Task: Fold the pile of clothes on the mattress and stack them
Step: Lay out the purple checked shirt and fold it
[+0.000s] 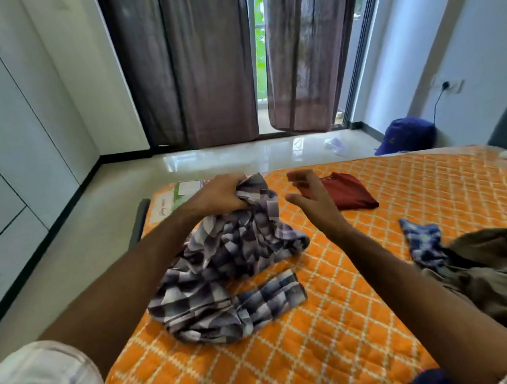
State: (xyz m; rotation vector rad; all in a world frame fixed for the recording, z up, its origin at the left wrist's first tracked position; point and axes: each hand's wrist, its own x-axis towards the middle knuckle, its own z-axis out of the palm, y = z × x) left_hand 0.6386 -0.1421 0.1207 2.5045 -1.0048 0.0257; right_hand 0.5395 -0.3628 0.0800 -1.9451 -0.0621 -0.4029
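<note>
Item: crumpled grey, white and navy checked cotton shirt (222,272), lying near the left edge of the orange quilted mattress (345,320), one bunched end lifted off it.

Left hand (219,194): fingers curled tight round the raised bunch of the checked shirt, probably gripping the collar or a hem so the rest hangs and the garment's shape can be found before folding.

Right hand (309,197): holds nothing; fingers spread and loosely bent, poised just beside the lifted cloth, apparently ready to catch a second edge.

Folded: one flat rust-red knit garment (348,192), beyond the right hand. It looks like the start of the stack.

Unfolded: a blue-and-white patterned cloth (424,246) touching a rumpled olive-brown garment (492,271), both at the right side of the mattress, well apart from the shirt.

Surroundings: white wardrobe (16,118) to the left, mauve-brown curtains (207,69) ahead, blue bag (407,134) on the glossy floor.

Obstructions: none between shirt and red garment; a loose checked sleeve trails toward the person and may snag the fold.
</note>
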